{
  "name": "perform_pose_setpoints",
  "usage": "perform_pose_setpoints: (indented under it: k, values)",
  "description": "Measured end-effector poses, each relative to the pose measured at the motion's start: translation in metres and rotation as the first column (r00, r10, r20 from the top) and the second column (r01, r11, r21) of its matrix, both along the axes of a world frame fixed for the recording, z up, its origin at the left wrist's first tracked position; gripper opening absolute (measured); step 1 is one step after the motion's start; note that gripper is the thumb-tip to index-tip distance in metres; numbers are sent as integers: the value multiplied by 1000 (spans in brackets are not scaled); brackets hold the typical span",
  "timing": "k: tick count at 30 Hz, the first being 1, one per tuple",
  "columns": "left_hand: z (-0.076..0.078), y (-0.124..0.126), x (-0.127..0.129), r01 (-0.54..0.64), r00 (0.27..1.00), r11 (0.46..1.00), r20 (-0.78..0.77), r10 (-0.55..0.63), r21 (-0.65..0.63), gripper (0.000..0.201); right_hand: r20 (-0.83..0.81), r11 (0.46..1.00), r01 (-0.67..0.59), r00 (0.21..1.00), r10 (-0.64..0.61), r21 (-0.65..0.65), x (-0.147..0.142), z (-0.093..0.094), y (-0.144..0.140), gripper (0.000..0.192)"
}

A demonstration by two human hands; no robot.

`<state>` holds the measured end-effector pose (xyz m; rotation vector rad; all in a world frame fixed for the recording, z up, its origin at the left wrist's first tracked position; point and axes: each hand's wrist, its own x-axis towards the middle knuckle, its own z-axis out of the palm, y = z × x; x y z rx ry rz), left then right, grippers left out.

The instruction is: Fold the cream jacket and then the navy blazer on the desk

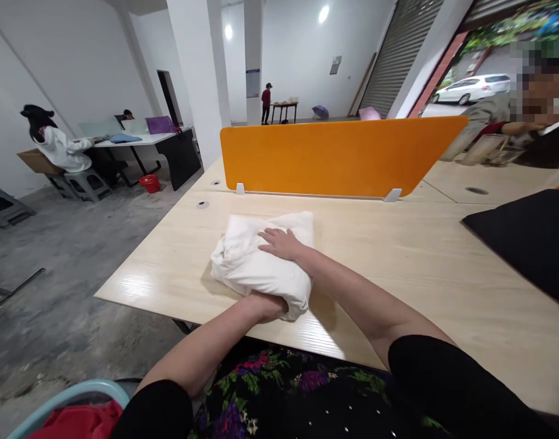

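On the pale wood-grain desk [398, 256], just in front of the upright orange divider panel [338, 155], lies the folded white cloth bundle [247, 262] that both my hands are on. It sits toward the desk's near left corner, close to the front edge.

What worries me is that edge. The bundle is soft and puffy, and the desktop looks smooth and glossy, so if I press unevenly or push toward myself the whole thing could slide off the front and drop into my lap or onto the grey concrete floor [55, 292]. The layers could also spring loose: the fold at the near end bulges, and letting go of it carelessly would probably let the cloth open again.

My right hand [281, 242] lies flat on top of the bundle, palm down, fingers spread a little apart and stretched toward the left, pressing rather than gripping. My left hand [263, 305] is at the bundle's near end, mostly tucked under or against the bulging fold; its fingers are hidden by the cloth, so I cannot tell whether they are curled around it or only pushed against it.

A flat black mat [526, 244] lies well apart on the right of the desk.
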<state>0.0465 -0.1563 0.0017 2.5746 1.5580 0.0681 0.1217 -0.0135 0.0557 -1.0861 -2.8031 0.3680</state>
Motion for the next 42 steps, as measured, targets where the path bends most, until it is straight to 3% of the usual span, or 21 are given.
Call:
perform_pose_setpoints:
  k: [3, 6, 8, 9, 10, 12, 13, 14, 17, 19, 22, 25, 27, 29, 34, 36, 39, 42]
  values:
    - [9, -21, -18, 128, 991, 992, 37, -127, -8, 40, 118, 986, 129, 983, -141, 103, 25, -26, -19, 60]
    - [14, -47, -50, 164, 978, 986, 135, -157, -44, 32, 116, 951, 197, 967, -229, 240, 54, -32, -53, 58]
    - [19, -64, -75, 22, 959, 998, 283, -6, -55, 33, 130, 948, 183, 966, -223, 259, 74, -24, -72, 56]
    - [23, -72, -86, -120, 920, 992, 372, 121, -26, 35, 142, 955, 171, 968, -209, 243, 83, -17, -78, 53]
    - [28, -78, -95, -294, 852, 955, 460, 248, 29, 35, 149, 962, 165, 968, -200, 216, 90, -10, -82, 50]
    - [44, -85, -103, -581, 702, 792, 607, 373, 185, 31, 117, 968, 173, 974, -196, 181, 97, 7, -82, 44]
    - [54, -85, -101, -631, 680, 728, 641, 355, 267, 30, 70, 967, 168, 980, -184, 192, 97, 14, -80, 43]
    - [63, -81, -96, -615, 706, 712, 639, 305, 339, 29, 14, 964, 148, 988, -155, 220, 93, 21, -76, 43]
    - [79, -53, -71, -377, 878, 821, 448, 169, 429, 36, -98, 950, 7, 995, 25, 314, 67, 25, -54, 42]
    - [73, -24, -58, -324, 939, 856, 250, 237, 404, 40, -77, 959, -61, 993, 86, 276, 46, 15, -34, 45]
    - [43, 12, -56, -441, 890, 833, 43, 454, 335, 51, -32, 996, 2, 999, 1, 88, 27, -12, -5, 53]
    - [12, 28, -65, -491, 862, 821, 25, 506, 292, 55, -48, 997, 76, 996, -75, 6, 22, -36, 12, 55]
    - [2, 29, -69, -496, 862, 822, 43, 506, 279, 55, -83, 998, 68, 994, -66, 18, 23, -44, 17, 54]
    - [3, 28, -69, -499, 862, 827, 47, 505, 259, 55, -129, 998, 58, 990, -57, 5, 23, -46, 18, 51]
    - [33, 11, -66, -496, 868, 860, 52, 494, 118, 55, -351, 985, 58, 930, -112, -160, 38, -35, 12, 45]
    - [43, -6, -61, -505, 860, 860, 125, 494, 78, 54, -402, 988, 49, 910, -105, -145, 55, -33, 0, 45]
    - [40, -32, -49, -490, 859, 870, 205, 469, 61, 55, -283, 999, 42, 958, -50, -35, 83, -38, -28, 49]
    - [21, -44, -39, -469, 862, 882, 194, 468, -40, 49, -123, 998, 57, 991, -53, 27, 94, -49, -53, 54]
